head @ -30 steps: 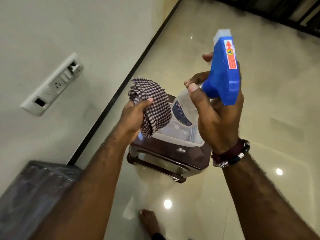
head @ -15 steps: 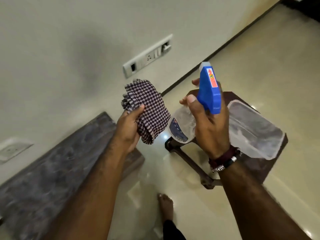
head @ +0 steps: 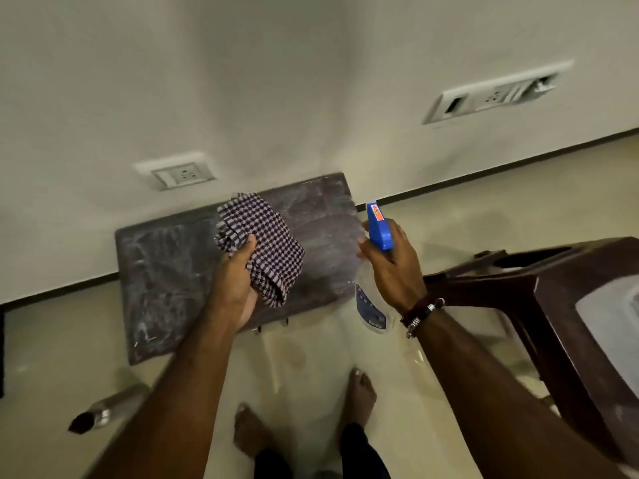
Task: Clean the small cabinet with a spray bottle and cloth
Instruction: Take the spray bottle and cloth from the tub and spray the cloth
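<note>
The small cabinet (head: 162, 281) is a low dark box with a dusty, streaked top, standing against the wall right in front of me. My left hand (head: 235, 288) grips a bunched checkered cloth (head: 266, 243) above the cabinet's top. My right hand (head: 390, 264) holds a clear spray bottle (head: 371, 312) by its neck, the blue trigger head (head: 378, 226) up, just past the cabinet's right edge over the floor. The nozzle faces away from me, toward the wall.
A dark brown plastic stool (head: 539, 305) stands at the right with a translucent lid or tub (head: 612, 326) on it. A metal bottle (head: 107, 409) lies on the tiled floor at lower left. My bare feet (head: 359, 395) are below. Wall sockets (head: 183, 174) sit above the cabinet.
My view has swung left from the stool to the cabinet, which now fills the centre. Both hands keep their hold on cloth and bottle and now hover by the cabinet.
</note>
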